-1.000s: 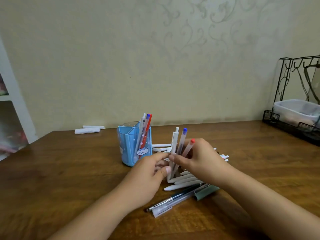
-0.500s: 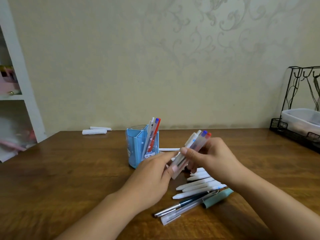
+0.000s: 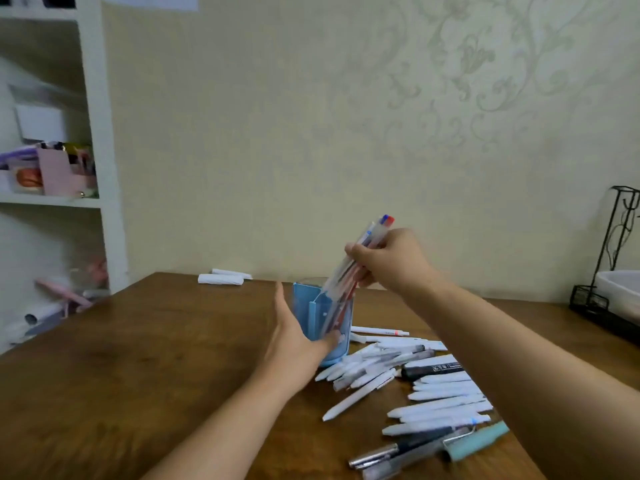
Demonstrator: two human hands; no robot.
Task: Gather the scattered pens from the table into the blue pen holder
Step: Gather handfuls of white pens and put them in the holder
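The blue pen holder [image 3: 313, 315] stands on the brown table, near the middle of the view. My left hand [image 3: 296, 336] is wrapped around its near left side. My right hand [image 3: 388, 261] is above and right of it, closed on a bundle of pens [image 3: 349, 271] with blue and red caps. The bundle tilts, and its lower ends are inside the holder. Several white pens [image 3: 440, 400] lie scattered on the table right of the holder, with a black marker [image 3: 433, 369] among them.
A teal pen [image 3: 478, 443] and dark pens [image 3: 391, 453] lie at the near edge of the pile. Two white rolls [image 3: 221, 278] lie at the table's back. A black wire rack [image 3: 609, 299] with a white tub stands far right. White shelves [image 3: 93, 168] stand at left.
My right hand has lifted the bundle of pens and moved it left into the holder. My left hand let go of the bundle and took hold of the holder. The camera has tilted up.
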